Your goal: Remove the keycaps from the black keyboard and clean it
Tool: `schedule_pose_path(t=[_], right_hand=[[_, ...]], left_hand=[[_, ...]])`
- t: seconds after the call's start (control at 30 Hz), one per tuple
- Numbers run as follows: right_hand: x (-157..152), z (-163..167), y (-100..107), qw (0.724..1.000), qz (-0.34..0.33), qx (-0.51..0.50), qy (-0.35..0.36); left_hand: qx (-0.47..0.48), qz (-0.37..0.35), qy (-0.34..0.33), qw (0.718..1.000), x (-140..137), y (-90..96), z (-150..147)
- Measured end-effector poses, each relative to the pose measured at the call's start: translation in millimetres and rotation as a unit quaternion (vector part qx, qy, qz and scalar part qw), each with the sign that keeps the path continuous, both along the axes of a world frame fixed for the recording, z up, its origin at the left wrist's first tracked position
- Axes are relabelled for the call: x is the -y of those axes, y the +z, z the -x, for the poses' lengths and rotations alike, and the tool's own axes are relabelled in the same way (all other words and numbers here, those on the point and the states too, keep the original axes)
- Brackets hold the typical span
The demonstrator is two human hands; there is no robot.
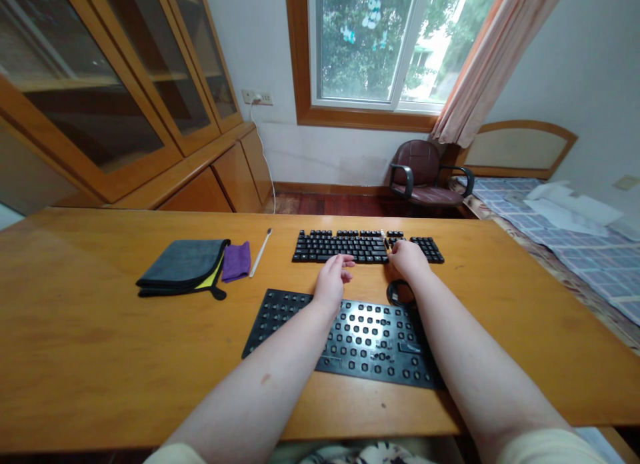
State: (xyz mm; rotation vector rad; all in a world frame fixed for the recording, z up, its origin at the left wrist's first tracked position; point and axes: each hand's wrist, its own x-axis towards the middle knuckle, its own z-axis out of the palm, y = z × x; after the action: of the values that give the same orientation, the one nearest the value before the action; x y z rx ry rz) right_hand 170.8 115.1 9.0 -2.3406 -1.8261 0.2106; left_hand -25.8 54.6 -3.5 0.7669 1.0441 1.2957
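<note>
Rows of loose black keycaps [340, 247] are laid out in keyboard order toward the back of the desk. Over their right part is my right hand [407, 259], fingers pinched around a thin stick with a whitish tip [385, 239]; its exact kind is too small to make out. My left hand [333, 281] hovers between the keycaps and the bare keyboard base [367, 331], fingers loosely apart and nothing visible in them. The base, stripped of its caps, lies nearest me, partly hidden by my forearms. A coiled black cable [399, 293] rests below my right hand.
To the left on the wooden desk [100, 357] are a folded grey cloth with black edging [183, 264], a small purple cloth [237, 261] and a white toothbrush [261, 254]. Beyond the desk stand a brown armchair [423, 174], a bed [560, 217] and a glass-fronted cabinet [175, 151].
</note>
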Motion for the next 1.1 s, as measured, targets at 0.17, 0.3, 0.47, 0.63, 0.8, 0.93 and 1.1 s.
schedule_pose_path(t=[0.17, 0.3, 0.47, 0.63, 0.8, 0.93, 1.1], right_hand=[[5.1, -0.7, 9.3, 1.0, -0.008, 0.0, -0.012], [14.4, -17.2, 34.1, 0.998, -0.045, -0.005, -0.045], [29.4, -32.3, 48.6, 0.995, -0.077, -0.001, -0.061], [34.3, -15.5, 20.9, 0.999, -0.032, -0.002, -0.021], [25.7, -7.0, 1.6, 1.0, -0.02, 0.002, -0.007], [20.1, -8.5, -1.1, 1.0, -0.01, 0.006, -0.004], [15.9, -7.2, -3.4, 1.0, -0.008, 0.006, -0.007]], left_hand=[[0.002, 0.003, 0.003, 1.0, 0.2, 1.1, -0.4], [0.005, 0.003, 0.005, 1.0, 0.4, 1.7, -0.9], [0.003, 0.005, 0.007, 1.0, 0.6, 2.6, -0.8], [0.001, 0.004, 0.003, 1.0, 0.8, 3.1, -0.2], [0.002, 0.0, 0.004, 1.0, 0.1, 0.9, 0.2], [0.001, -0.001, 0.001, 1.0, -0.3, -0.1, 0.3], [0.001, 0.004, 0.004, 1.0, 0.1, 1.9, -0.1]])
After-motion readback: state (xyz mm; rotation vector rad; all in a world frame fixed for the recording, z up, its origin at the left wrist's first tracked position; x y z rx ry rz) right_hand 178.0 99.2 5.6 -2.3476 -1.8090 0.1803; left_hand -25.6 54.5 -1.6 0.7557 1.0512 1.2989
